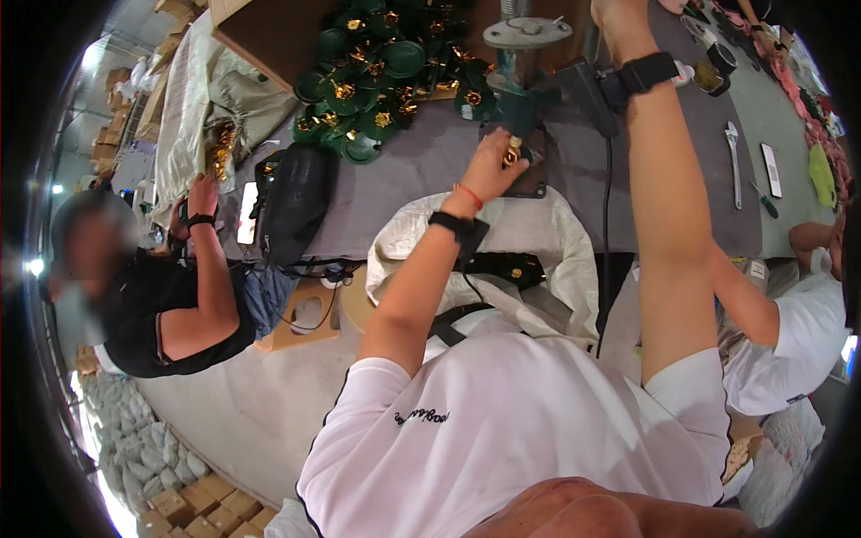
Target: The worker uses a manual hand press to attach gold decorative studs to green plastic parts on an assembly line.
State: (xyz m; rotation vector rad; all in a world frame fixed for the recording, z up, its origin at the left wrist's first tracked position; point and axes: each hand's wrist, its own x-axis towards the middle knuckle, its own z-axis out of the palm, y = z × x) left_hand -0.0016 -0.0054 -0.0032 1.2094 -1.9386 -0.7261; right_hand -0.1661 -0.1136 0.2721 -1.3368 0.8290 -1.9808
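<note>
Pinching gold piece [512,154] in left hand [493,166] | right hand [619,22] cropped, grip unclear | press [520,81] base hidden

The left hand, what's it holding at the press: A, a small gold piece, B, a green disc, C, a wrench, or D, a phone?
A: the left hand pinches a small gold piece right under the green press, while the wrench lies apart on the table.
</note>
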